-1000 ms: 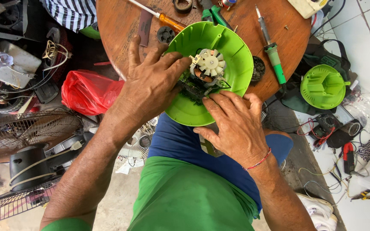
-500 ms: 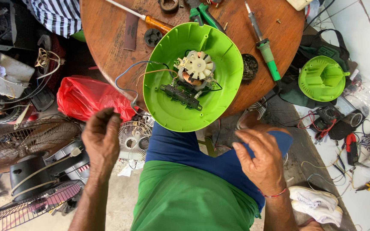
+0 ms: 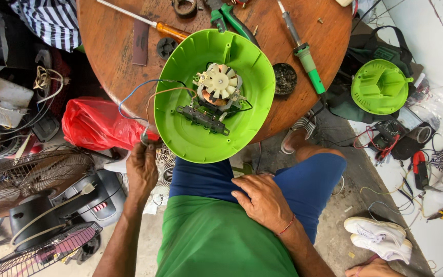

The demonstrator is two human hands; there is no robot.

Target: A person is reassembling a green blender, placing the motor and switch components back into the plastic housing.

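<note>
A bright green round appliance base [image 3: 190, 133] lies open side up on the edge of a round wooden table [image 3: 114, 56]. Inside it sit a small motor with a cream fan wheel [image 3: 217, 84] and a black terminal strip [image 3: 203, 119]. Thin blue and brown wires [image 3: 134, 97] run from the motor over the base's rim down to my left hand [image 3: 141, 169], which pinches their ends below the table edge. My right hand [image 3: 262, 197] rests flat on my lap, on blue shorts, holding nothing.
On the table lie an orange-handled screwdriver [image 3: 167, 30], a green soldering iron [image 3: 303, 51], green pliers [image 3: 229, 15] and a small dark round part [image 3: 284, 78]. A red plastic bag [image 3: 96, 125], fan grilles [image 3: 26, 179] and a second green housing [image 3: 380, 86] crowd the floor.
Both hands left the green base and drew back toward my body. My left hand then rose and took the wire ends; my right hand settled on my lap.
</note>
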